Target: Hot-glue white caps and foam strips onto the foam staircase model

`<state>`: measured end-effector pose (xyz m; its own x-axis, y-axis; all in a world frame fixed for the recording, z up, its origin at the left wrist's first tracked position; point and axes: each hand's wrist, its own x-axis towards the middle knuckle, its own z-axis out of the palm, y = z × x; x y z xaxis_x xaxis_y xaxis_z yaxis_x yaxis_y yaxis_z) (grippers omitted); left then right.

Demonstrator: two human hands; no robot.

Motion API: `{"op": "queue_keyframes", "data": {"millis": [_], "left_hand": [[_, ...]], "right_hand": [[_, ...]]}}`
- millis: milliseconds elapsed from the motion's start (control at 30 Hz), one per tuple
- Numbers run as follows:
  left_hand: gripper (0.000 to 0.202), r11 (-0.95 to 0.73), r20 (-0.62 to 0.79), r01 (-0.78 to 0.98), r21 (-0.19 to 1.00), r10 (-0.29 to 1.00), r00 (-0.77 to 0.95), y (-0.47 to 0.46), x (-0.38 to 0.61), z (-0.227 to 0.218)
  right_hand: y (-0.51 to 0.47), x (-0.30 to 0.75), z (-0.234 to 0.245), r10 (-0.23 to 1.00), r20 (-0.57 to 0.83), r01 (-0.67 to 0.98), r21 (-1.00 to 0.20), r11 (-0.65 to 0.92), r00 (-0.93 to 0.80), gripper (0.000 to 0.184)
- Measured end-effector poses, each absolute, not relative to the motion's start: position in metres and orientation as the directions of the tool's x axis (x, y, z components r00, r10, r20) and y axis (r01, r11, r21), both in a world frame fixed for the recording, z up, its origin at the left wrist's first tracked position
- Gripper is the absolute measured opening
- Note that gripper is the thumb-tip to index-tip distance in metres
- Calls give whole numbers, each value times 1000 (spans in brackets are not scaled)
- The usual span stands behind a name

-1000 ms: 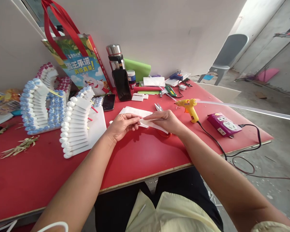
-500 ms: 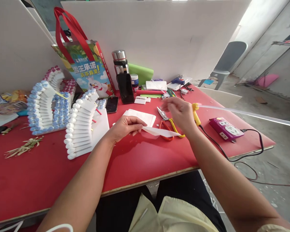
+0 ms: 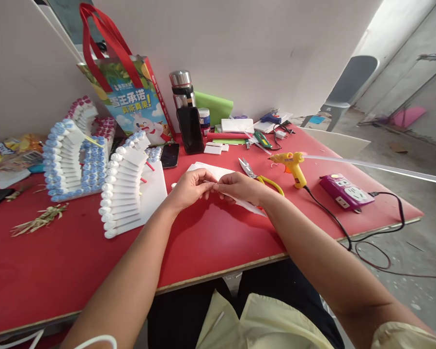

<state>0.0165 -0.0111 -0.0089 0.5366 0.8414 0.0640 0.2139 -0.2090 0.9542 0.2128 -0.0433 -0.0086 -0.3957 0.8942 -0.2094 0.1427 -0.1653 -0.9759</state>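
Observation:
My left hand (image 3: 195, 187) and my right hand (image 3: 240, 187) meet fingertip to fingertip above the red table. Both are closed in a pinch on a thin white paper strip (image 3: 250, 207), whose free end hangs out beneath my right hand. My fingers hide the pinched end. Under and behind the hands lies a stack of white paper (image 3: 210, 168). Pliers with yellow and red handles (image 3: 247, 168) lie just beyond my right hand, partly covered by it. To their right a yellow glue gun (image 3: 292, 165) rests on the table with a long clear glue stick in its back.
White fan-shaped rows of rolled pieces (image 3: 120, 194) stand left of my hands, with blue ones (image 3: 63, 160) behind. A purple power socket (image 3: 345, 192) sits at the right, its cord hanging over the edge. A phone (image 3: 189, 131) leans on a steel flask (image 3: 181, 87) near a gift bag (image 3: 131, 106).
My right hand has come left and down from beside the glue gun to join my left hand at the strip. The glue gun and pliers show more fully now.

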Motion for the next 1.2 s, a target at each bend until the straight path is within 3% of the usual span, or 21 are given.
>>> {"op": "queue_keyframes", "data": {"millis": [167, 400, 467, 567, 633, 700, 767, 967, 1200], "left_hand": [[24, -242, 84, 215, 946, 826, 557, -13, 19, -6], [21, -380, 177, 253, 890, 798, 575, -14, 18, -9], [17, -549, 322, 276, 789, 752, 575, -14, 19, -9], [13, -786, 558, 316, 532, 606, 567, -16, 22, -9], [13, -845, 618, 353, 403, 535, 575, -17, 25, -9], [15, -851, 608, 392, 350, 525, 596, -19, 26, -10], [17, -829, 577, 420, 368, 558, 596, -20, 27, -11], [25, -652, 409, 420, 632, 740, 534, -22, 26, -12], [44, -645, 408, 479, 596, 757, 511, -21, 24, -15]], "right_hand": [[-40, 226, -10, 832, -236, -72, -947, -312, -503, 38], [-37, 229, -10, 812, -279, -117, -914, -388, -513, 39], [-35, 229, -8, 797, -289, -144, -896, -420, -531, 38], [-33, 229, -6, 780, -312, -214, -847, -487, -543, 27], [-32, 228, -5, 771, -349, -242, -810, -534, -533, 17], [-32, 227, -5, 779, -367, -245, -806, -539, -508, 13], [-32, 224, -5, 805, -355, -237, -829, -506, -475, 13], [-32, 222, -5, 816, -346, -246, -835, -493, -463, 12], [-30, 226, -7, 800, -332, -272, -817, -509, -500, 13]]}}
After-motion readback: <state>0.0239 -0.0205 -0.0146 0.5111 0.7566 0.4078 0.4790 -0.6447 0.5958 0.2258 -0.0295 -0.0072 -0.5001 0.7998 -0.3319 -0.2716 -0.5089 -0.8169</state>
